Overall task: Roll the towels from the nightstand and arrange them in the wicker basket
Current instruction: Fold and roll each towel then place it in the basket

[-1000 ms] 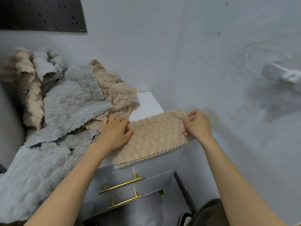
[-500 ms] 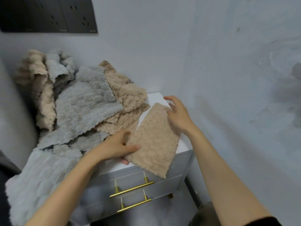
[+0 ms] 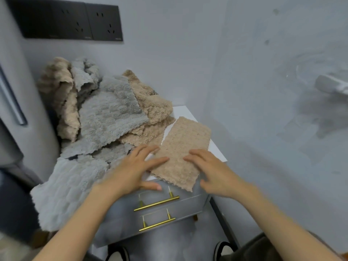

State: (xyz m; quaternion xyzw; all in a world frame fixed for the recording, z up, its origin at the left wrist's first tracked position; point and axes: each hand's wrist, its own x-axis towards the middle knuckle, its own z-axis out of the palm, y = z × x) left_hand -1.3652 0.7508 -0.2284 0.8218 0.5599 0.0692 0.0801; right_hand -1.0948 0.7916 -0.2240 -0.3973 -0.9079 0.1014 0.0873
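**Desk:** What are the hands doing?

**Operator:** I'm seeing both lying flat with straight fingers, gripping nothing. The left hand (image 3: 135,171) is spreading its fingers, with the tips resting on the near left edge of the folded beige towel (image 3: 185,146). The right hand (image 3: 212,169) is resting palm-down on its near right part. They're sitting apart, with the towel between them.

**Desk:** Where is that towel lying?

**Operator:** It's lying lengthwise on the white top of the nightstand (image 3: 183,111), its scalloped near end hanging over the front. The drawers (image 3: 188,206) are showing shut fronts with gold handles, so I'm not seeing inside.

**Desk:** Anything hard to read?

**Operator:** The heap of grey and beige towels (image 3: 105,117) is covering the nightstand's left side and spilling over it; I can't count them. A white object (image 3: 331,85) at the right edge is showing blurred and cut off.
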